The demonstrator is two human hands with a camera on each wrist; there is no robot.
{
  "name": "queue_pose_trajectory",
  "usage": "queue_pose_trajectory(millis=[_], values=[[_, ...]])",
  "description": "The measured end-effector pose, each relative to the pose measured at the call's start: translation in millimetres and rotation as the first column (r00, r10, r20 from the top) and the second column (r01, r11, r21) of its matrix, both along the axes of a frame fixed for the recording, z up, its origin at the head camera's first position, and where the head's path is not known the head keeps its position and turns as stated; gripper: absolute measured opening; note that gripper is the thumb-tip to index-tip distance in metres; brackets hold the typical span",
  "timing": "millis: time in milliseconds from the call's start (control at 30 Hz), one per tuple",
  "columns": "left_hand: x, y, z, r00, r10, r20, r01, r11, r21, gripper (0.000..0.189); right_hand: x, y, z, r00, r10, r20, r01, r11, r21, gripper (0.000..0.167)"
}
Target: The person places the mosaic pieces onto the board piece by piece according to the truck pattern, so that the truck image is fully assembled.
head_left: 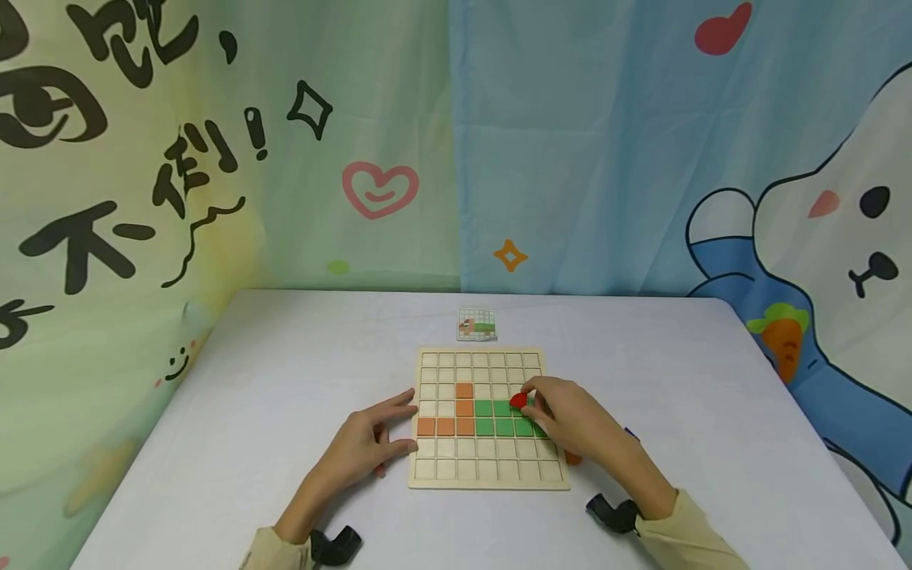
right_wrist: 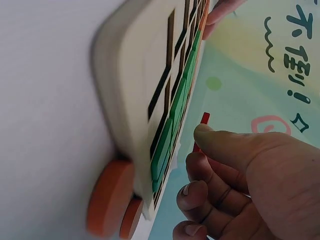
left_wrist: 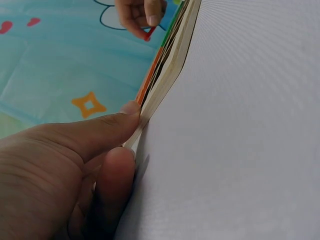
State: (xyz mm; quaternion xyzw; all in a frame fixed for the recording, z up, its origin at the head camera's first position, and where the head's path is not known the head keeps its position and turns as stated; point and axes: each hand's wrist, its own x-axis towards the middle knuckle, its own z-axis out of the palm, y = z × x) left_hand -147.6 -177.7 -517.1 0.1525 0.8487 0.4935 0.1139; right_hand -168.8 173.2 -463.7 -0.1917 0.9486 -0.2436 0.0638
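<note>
A wooden grid board (head_left: 492,473) lies on the table, with orange square tiles (head_left: 465,390) and green square tiles (head_left: 504,427) set in its cells. My right hand (head_left: 573,416) pinches a small thin red piece (right_wrist: 205,119) between thumb and fingers, above the board's right part. The same red piece (head_left: 518,401) overlaps the upper green row in the head view. At the board's left edge, my left hand (head_left: 359,443) rests with thumb and index finger spread, their tips touching the rim. In the left wrist view, a digit of that hand (left_wrist: 110,127) presses on the board's edge.
Beyond the board lies a small pattern card (head_left: 476,324) with a coloured grid. Orange pieces (right_wrist: 111,200) lie by the board's right edge, and a dark blue piece (head_left: 631,433) shows partly behind the right wrist. A printed curtain (head_left: 570,158) hangs behind the white table (head_left: 321,332).
</note>
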Motion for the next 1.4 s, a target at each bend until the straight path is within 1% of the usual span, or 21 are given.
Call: queue_pose_trajectory(millis=[100,200,333,533,833,1167,1400], values=[[0.0,-0.4,-0.2,1.000,0.000,0.002,0.000,1.000,0.000,0.061,-1.8,-5,-0.6,1.000,0.022,-0.015,-0.022,1.000,0.010,0.026],[-0.1,-0.4,0.0,1.000,-0.003,-0.001,0.003,1.000,0.001,0.061,-3.2,-11,-0.9,1.000,0.021,-0.010,-0.021,1.000,0.013,0.027],[-0.1,-0.6,0.8,1.000,-0.003,-0.006,0.003,1.000,0.001,0.061,-4.7,-20,-2.2,1.000,0.021,-0.010,-0.021,1.000,-0.004,0.026],[-0.5,0.1,-0.3,1.000,-0.002,-0.007,0.002,1.000,0.008,0.060,-7.6,-33,-4.7,0.998,0.052,-0.039,-0.053,0.998,-0.015,0.025],[-1.2,0.2,0.2,1.000,0.003,-0.007,-0.003,1.000,0.002,0.059,-10.8,-48,-1.9,0.998,0.053,-0.034,-0.054,0.998,-0.016,0.026],[-0.5,-0.4,0.4,1.000,0.006,0.002,-0.006,1.000,0.007,0.059,-17.5,-67,2.1,0.998,0.058,0.016,-0.057,0.998,-0.040,0.026],[-0.8,-0.3,0.5,1.000,0.005,0.004,-0.005,1.000,0.012,0.058,-22.4,-79,-0.5,0.997,0.072,0.002,-0.072,0.997,-0.023,0.027]])
